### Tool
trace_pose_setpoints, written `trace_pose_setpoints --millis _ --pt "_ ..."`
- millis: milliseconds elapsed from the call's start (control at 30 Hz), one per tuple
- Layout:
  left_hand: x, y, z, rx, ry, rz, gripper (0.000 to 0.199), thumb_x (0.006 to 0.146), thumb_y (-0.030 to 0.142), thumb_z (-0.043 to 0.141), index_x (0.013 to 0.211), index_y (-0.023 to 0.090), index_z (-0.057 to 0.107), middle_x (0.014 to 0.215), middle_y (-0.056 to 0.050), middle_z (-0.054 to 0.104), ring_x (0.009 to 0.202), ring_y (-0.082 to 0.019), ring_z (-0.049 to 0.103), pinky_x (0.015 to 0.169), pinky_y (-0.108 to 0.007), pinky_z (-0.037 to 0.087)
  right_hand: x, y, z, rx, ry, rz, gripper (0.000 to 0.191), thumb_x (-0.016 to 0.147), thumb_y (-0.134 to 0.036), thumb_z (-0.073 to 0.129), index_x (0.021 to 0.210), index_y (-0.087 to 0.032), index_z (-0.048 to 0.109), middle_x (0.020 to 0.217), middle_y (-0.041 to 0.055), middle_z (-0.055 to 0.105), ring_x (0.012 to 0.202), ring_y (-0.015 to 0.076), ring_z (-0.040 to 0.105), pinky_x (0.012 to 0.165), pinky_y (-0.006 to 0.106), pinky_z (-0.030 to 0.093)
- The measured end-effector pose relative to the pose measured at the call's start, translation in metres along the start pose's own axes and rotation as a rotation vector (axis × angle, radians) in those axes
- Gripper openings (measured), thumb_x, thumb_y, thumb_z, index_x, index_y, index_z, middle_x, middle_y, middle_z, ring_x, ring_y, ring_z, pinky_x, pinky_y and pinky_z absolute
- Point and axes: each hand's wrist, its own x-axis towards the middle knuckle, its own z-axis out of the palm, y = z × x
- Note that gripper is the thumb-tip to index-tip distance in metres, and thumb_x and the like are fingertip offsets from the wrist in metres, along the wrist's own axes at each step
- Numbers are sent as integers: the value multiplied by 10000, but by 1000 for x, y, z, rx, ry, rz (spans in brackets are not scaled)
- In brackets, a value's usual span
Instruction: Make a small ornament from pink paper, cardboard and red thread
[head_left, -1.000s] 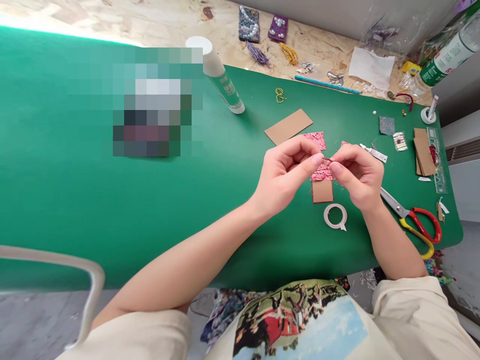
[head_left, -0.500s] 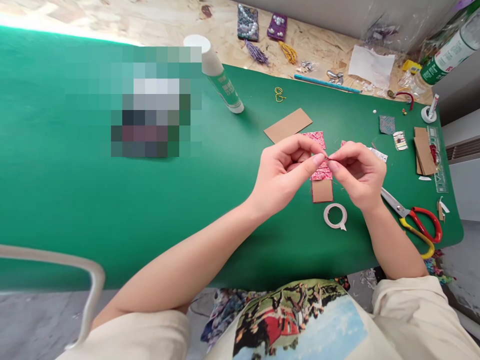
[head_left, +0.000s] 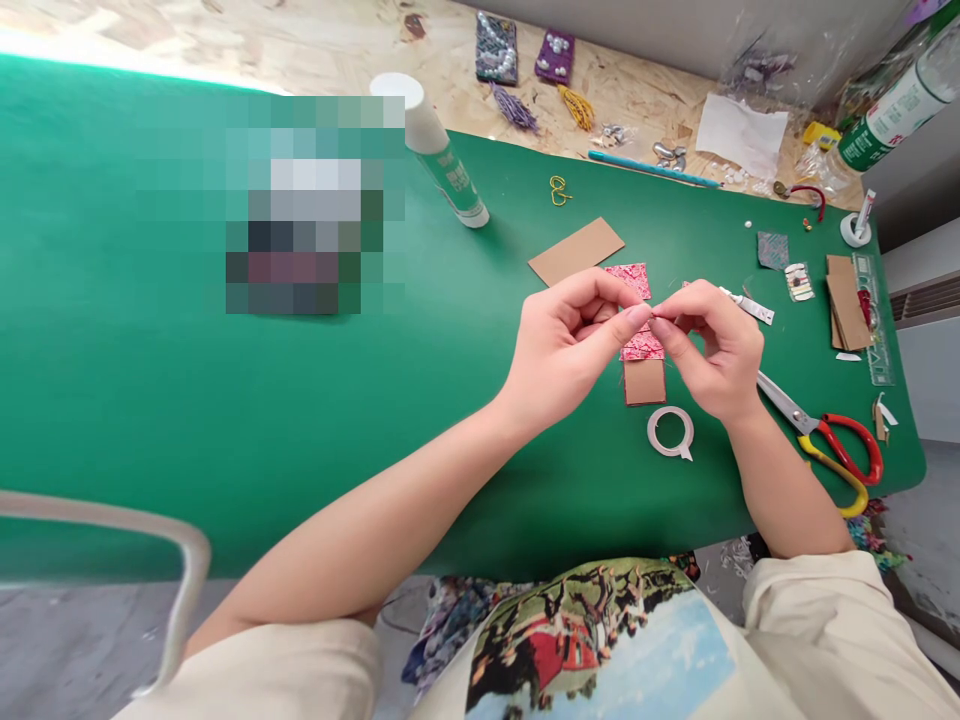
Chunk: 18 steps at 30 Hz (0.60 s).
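My left hand (head_left: 576, 335) and my right hand (head_left: 709, 345) meet fingertip to fingertip above the green table. Each is closed in a pinch of thumb and forefinger. A tiny dark red bit shows where the fingertips meet, too small to name. Below them lies red-and-white patterned fabric (head_left: 643, 346), partly hidden by my fingers. Just nearer to me is a small brown cardboard square (head_left: 645, 382) with a red edge. A roll of white tape (head_left: 670, 433) lies flat below it, and a larger cardboard rectangle (head_left: 576, 250) rests beyond my left hand.
Scissors (head_left: 821, 435) with red and yellow handles lie right of my right forearm. A white-and-green spray can (head_left: 442, 160) stands at the back. A blue pencil (head_left: 652, 168), a white tube (head_left: 750, 306) and cardboard pieces (head_left: 847, 300) lie around the far and right sides.
My right hand has shifted slightly left, closer to my left fingertips. More of the white tube shows beside it. My left hand stays almost in place.
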Motion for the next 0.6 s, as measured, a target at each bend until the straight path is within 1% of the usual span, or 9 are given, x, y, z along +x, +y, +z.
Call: trace_pose_setpoints --millis 67,167,300,433,600 --pt "0 0 0 40 8 33 419 722 535 863 689 199 615 557 48 492 478 -70 352 457 -250 320 0 1 0 20 -15 16 126 945 -257 643 827 -221 668 738 -4 624 637 117 543 561 269 440" --pt "-1 -1 0 108 48 88 396 771 521 828 693 208 599 538 61 439 473 -72 302 452 -255 290 0 1 0 131 -46 89 161 961 -305 637 823 -224 655 746 -9 610 625 109 540 560 263 448" --pt "-1 -3 -1 133 80 121 372 818 514 786 713 215 591 560 57 432 490 -82 308 472 -264 297 0 2 3 309 -57 142 172 948 -329 665 813 -224 645 723 -32 572 557 81 483 537 240 431" --pt "-2 -5 0 128 97 102 359 816 493 794 722 218 583 579 50 453 509 -92 346 491 -262 328 0 5 5 365 -86 124 161 950 -326 661 823 -228 647 727 -34 562 559 82 477 537 236 430" --pt "-3 -5 3 123 106 81 385 797 509 802 715 213 570 596 43 492 520 -92 362 490 -252 338 -1 9 3 320 -124 60 137 951 -281 653 823 -233 656 711 -33 557 623 96 519 559 232 428"
